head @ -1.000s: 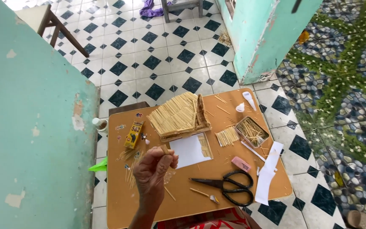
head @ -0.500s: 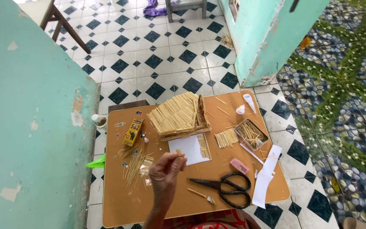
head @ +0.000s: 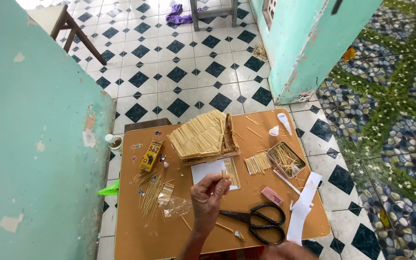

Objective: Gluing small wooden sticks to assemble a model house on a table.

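The left hand [head: 208,197] pinches a short stick [head: 224,174]; black scissors [head: 261,224] lie at its 4 o'clock. The right hand's [head: 287,251] grip cannot be told.

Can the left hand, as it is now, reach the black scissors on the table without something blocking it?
Probably yes. The left hand is raised over the wooden table, pinching a small stick piece. The black scissors lie just beside it, with only bare tabletop between.

Smooth wooden table [head: 169,236] (matt straw sticks [head: 256,162])
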